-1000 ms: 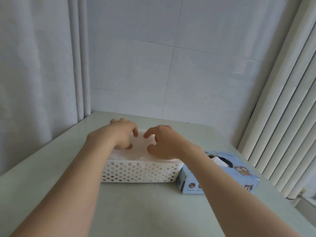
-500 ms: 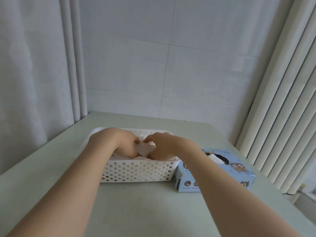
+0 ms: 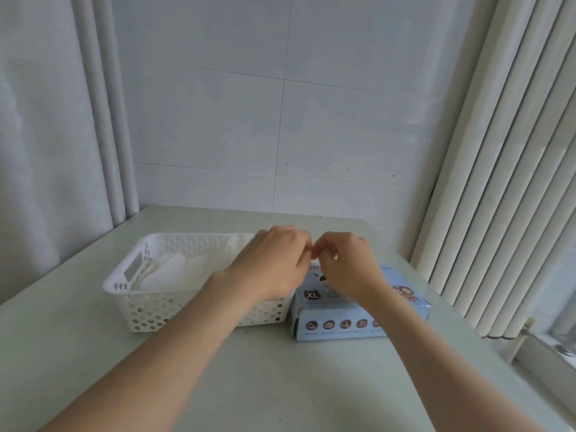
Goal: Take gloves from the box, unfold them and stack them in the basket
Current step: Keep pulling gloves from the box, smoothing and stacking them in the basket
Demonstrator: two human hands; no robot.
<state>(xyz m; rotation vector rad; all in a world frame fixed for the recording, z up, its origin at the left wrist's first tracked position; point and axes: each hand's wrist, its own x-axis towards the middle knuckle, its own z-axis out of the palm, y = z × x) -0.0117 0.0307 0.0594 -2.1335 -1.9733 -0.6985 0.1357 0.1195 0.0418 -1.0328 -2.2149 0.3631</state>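
Box (image 3: 339, 325) lies directly below the curled fingers (image 3: 301, 255) — basket (image 3: 149, 313) just beside.

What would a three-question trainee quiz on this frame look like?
1. True or false: the white perforated basket sits left of the blue glove box.
2. Fill in: the box's size badge reads ___.
3. Where do the left hand and right hand meet? A) deep in the basket's far-left end B) above where basket and box adjoin C) off the table.
Key: 1 true; 2 XL; 3 B.
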